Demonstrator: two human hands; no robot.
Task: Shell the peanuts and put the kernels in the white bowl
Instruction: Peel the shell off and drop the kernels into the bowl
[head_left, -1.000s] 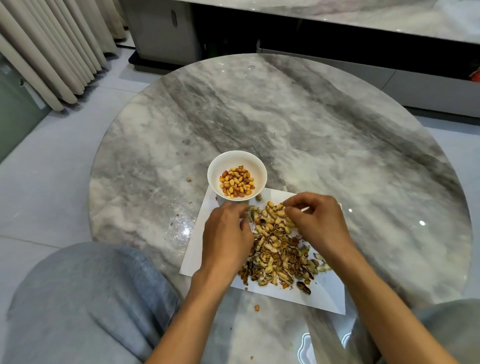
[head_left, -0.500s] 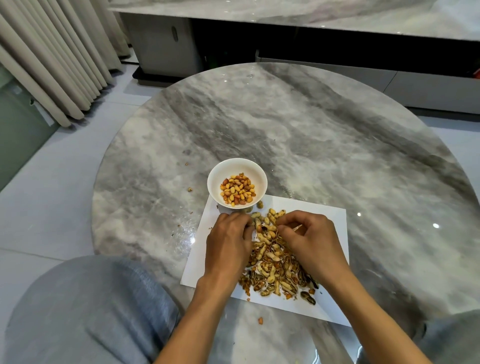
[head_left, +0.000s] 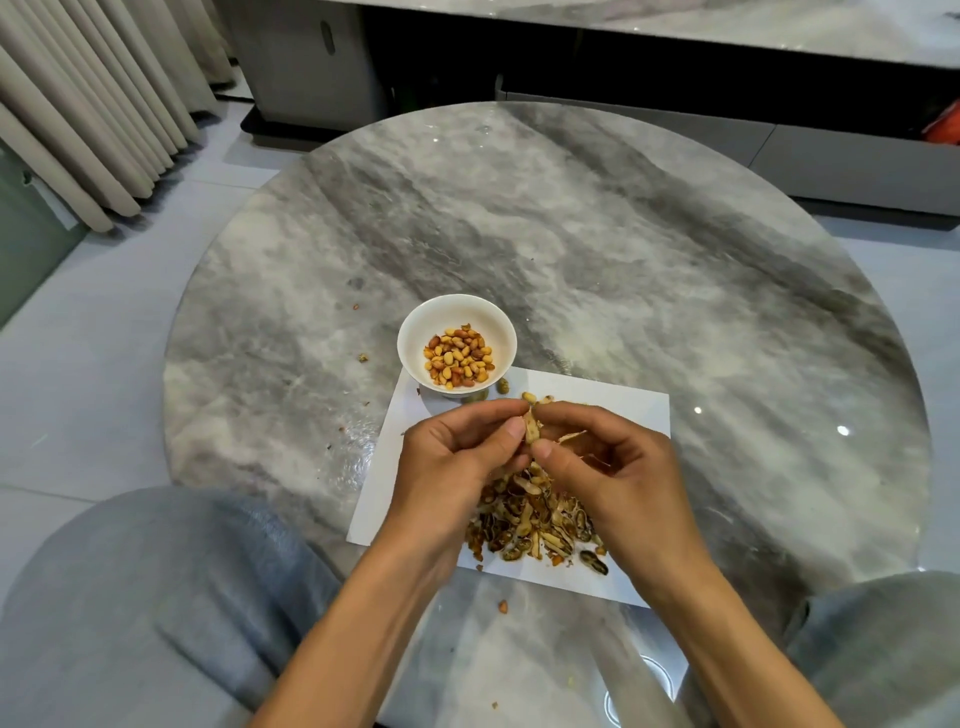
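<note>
- The far half of the round marble table lies bare, so there is wide room to pass there.
- The white bowl stands just beyond the paper sheet, its near rim over the sheet's far left corner; the way in from above is free.
- The left hand and right hand meet over the heap of shells, covering its far part.
- Bare table left of the bowl carries only small crumbs.
- Two grey-clad knees crowd the near edge.
</note>
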